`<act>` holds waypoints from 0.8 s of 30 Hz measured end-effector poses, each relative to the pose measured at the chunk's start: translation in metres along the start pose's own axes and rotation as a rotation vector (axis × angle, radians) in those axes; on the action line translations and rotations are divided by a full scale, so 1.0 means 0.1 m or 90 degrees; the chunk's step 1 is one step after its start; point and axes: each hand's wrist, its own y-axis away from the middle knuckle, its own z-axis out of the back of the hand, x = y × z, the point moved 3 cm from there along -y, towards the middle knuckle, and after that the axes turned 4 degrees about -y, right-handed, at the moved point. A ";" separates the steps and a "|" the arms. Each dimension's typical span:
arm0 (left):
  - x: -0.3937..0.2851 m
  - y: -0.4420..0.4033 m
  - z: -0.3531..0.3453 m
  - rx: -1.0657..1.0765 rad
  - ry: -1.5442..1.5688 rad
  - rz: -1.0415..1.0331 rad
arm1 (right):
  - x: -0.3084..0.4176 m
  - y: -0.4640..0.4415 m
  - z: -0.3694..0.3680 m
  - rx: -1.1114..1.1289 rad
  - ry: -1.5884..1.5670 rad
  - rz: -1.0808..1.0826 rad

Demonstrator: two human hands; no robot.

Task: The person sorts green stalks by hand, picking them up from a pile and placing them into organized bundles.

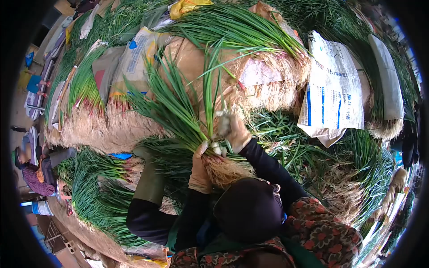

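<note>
My left hand (pixel 200 169), in a tan glove with whitish fingertips, is wrapped round the lower stalks of a bunch of green onions (pixel 176 109). Its green leaves fan out up and to the left, and its pale, stringy roots (pixel 226 170) hang toward my body. My right hand (pixel 237 133), gloved the same way, is just above the left, beside a few upright green leaves (pixel 209 96). Its fingers are bent but smeared by motion, so I cannot tell whether they grip a stalk. A single onion stalk (pixel 233 77) lies on the brown covering beyond.
A large pile of green onions (pixel 237 27) lies ahead, roots toward me. A printed white sack (pixel 333 85) covers bundles at right; another sack (pixel 136 67) lies at left. Loose onions (pixel 100 210) surround me. Another person (pixel 40 172) is at the far left.
</note>
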 end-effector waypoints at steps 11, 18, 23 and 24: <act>0.05 -0.02 0.35 0.079 0.077 0.038 | -0.02 0.33 -0.25 0.243 0.551 -0.117; -0.11 0.30 0.27 0.094 0.218 0.030 | 0.04 0.08 0.24 0.357 1.073 -0.123; 0.02 0.36 0.11 0.098 0.345 0.141 | 0.02 -0.19 -0.48 0.324 0.818 0.038; 0.02 0.36 0.09 0.115 0.366 0.156 | -0.05 -0.22 -0.54 0.336 0.828 0.077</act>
